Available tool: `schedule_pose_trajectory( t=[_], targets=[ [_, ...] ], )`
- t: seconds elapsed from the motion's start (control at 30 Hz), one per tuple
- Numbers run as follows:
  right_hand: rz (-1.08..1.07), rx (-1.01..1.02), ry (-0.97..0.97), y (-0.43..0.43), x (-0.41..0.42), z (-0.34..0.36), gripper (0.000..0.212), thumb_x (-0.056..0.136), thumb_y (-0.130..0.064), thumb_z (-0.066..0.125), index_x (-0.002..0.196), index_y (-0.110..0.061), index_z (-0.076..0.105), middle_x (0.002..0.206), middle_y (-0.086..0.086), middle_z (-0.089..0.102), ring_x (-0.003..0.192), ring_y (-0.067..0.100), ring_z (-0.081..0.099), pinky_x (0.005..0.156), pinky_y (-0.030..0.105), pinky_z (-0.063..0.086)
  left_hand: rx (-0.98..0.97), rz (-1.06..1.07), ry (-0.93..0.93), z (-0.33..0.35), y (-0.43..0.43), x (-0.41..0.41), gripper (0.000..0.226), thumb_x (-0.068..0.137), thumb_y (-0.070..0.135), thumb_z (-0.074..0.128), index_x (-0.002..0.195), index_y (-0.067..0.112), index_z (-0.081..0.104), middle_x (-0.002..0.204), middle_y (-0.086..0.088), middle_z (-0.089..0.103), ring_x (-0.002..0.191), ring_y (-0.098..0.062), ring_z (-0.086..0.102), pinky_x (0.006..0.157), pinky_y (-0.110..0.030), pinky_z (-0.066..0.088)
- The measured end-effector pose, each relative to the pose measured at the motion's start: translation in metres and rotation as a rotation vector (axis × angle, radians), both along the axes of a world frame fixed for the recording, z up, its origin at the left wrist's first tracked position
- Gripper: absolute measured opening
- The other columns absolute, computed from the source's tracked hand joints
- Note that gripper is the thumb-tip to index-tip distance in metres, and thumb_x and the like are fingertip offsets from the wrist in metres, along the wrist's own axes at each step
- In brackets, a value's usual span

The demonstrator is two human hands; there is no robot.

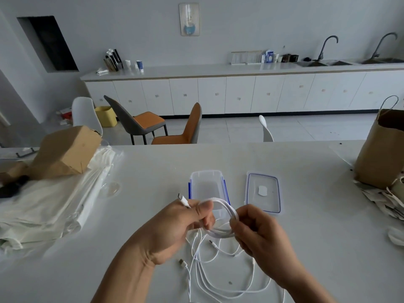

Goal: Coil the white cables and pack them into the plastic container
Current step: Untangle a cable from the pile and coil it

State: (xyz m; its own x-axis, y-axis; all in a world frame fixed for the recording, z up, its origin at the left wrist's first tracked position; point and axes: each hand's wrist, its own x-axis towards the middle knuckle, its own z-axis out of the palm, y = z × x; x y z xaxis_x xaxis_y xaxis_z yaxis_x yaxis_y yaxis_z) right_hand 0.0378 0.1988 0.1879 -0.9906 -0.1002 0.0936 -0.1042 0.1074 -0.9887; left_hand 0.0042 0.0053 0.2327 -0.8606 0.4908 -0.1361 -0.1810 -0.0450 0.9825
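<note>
Room: pale-walled kitchen space, with a long white counter [218,69] carrying two dark taps at the back and orange-and-grey chairs [188,127] on the tiled floor.
Surface: a wide white table [306,215] lay nearest the camera.
Left hand: the left hand [175,228] gripped the left side of a looped white cable [227,213], thumb pressed on top. A white plug end [183,201] stuck out up-left past the fingers.
Right hand: the right hand [260,235] pinched the loop's right side, fingers curled round the bundled strands.
Hands together: they were close, joined by the loop but not touching each other.
Loop: it was held above the table, its wider span running left to right between the hands.
Container: a clear rectangular plastic container with blue clips [205,172] stood open just beyond the loop, its long axis running away from the person. Its near end was hidden behind the cable, and it looked empty.
Key relation: the loop lay crosswise to the container's length. The left thumb seemed slightly nearer to it, and a quarter turn would probably be needed.
Lid: a clear flat lid with a blue seal [253,189] lay just right of the container, apart from it.
Loose cables: tangled white cables [218,276] sprawled under the hands and toward the person, several plugs showing.
Surroundings: a brown cardboard box [65,152] on folded pale cloth [54,204] sat at the left, and a brown paper bag [380,149] far right.
Obstruction: nothing lay between the hands and the container.
</note>
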Motion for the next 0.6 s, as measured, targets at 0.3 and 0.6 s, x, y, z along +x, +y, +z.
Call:
schedule_pose_trajectory(
  t=[0.3, 0.6],
  targets=[
    [-0.164, -0.025, -0.110, -0.005, -0.002, 0.000, 0.018, 0.093, -0.006, 0.058, 0.076, -0.009, 0.059, 0.048, -0.003, 0.047, 0.043, 0.013, 0.035, 0.043, 0.023, 0.030, 0.087, 0.529, -0.109, -0.021, 0.037, 0.024, 0.020, 0.094, 0.015, 0.062, 0.095, -0.005, 0.066, 0.082, -0.023, 0.071, 0.077, -0.033, 0.072, 0.071, -0.045, 0.061],
    [0.083, -0.342, -0.297, 0.013, 0.005, 0.009, 0.019, 0.091, -0.011, 0.067, 0.088, 0.006, 0.057, 0.061, 0.012, 0.051, 0.049, 0.016, 0.035, 0.045, 0.026, 0.034, 0.052, 0.515, -0.008, -0.017, 0.040, 0.030, 0.015, 0.096, 0.009, 0.059, 0.090, 0.004, 0.072, 0.079, -0.021, 0.074, 0.075, -0.036, 0.075, 0.066, -0.039, 0.061]
  ],
)
